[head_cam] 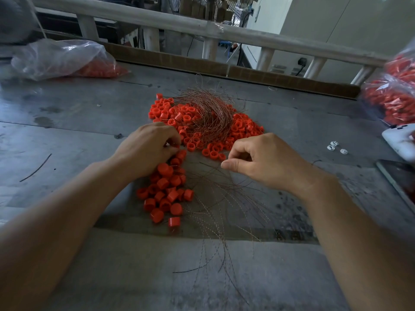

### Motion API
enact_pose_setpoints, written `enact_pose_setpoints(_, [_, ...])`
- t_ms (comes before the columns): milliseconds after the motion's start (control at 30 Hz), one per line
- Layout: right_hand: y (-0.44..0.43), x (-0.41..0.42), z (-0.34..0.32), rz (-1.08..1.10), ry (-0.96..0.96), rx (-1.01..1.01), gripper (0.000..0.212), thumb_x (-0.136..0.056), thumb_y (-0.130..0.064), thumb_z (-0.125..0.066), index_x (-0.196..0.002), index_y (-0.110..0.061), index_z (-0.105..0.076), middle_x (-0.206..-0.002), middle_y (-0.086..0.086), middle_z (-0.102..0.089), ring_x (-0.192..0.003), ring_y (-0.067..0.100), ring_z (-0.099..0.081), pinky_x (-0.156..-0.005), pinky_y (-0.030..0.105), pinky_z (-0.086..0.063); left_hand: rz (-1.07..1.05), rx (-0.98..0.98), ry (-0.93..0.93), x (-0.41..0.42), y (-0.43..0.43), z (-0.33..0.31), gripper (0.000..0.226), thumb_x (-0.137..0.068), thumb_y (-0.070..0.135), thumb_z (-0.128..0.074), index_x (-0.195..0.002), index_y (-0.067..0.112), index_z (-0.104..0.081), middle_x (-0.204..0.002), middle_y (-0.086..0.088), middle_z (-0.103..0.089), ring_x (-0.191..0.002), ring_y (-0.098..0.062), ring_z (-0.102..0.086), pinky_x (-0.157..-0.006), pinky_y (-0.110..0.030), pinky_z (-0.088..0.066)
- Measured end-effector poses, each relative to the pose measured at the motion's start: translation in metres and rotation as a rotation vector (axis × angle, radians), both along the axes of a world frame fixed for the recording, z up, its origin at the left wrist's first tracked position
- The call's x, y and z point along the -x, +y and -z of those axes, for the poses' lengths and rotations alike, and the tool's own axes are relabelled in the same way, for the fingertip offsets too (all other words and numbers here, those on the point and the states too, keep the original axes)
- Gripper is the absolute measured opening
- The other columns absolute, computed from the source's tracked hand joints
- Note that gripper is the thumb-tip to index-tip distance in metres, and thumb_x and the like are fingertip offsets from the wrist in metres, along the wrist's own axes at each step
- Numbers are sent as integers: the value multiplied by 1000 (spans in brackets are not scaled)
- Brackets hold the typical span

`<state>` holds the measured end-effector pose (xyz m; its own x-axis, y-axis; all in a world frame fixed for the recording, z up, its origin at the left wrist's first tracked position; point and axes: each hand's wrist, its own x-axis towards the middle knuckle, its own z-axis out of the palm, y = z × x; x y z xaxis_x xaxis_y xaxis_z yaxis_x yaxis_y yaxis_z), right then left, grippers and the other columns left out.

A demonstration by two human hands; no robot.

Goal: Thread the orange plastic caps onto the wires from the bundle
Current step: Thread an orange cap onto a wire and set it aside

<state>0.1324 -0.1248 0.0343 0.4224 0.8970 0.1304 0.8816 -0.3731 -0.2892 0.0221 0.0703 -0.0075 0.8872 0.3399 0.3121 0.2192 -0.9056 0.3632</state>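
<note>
Single head-worn wide-angle view, looking forward and down, close over table (67, 113) and hands.

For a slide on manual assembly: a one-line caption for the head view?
Left hand picking orange caps, right hand pinching a thin wire, near the wire bundle on a grey table.

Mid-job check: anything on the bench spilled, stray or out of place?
One stray wire lies alone on the left of the table, far from the bundle. A few small white bits sit loose on the right. The orange caps lie in loose heaps, which looks like working stock, not a spill.
</note>
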Motion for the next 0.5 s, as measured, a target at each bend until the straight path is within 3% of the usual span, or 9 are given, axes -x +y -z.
enact_pose_setpoints(233, [0, 2, -1, -2, 6, 2, 24, -81, -44, -60, -79, -21, -64, -66, -20, -52, -62, -5, -49, -65, 19, -44, -44, 6, -43, 2, -2, -3, 11, -82, 11, -64, -91, 13, -69, -95, -3, -65, -85, -20, -57, -76, -36, -47])
enact_pose_setpoints(500, [0, 2, -2, 3, 3, 17, 25, -80, -45, -59, -82, -21, -65, -72, -15, -58, -69, -1, -54, -70, 22, -48, -123, 42, -233, 14, -7, -17, 11, -83, 12, -65, -89, 11, -74, -81, 4, -64, -72, -8, -52, -70, -20, -36])
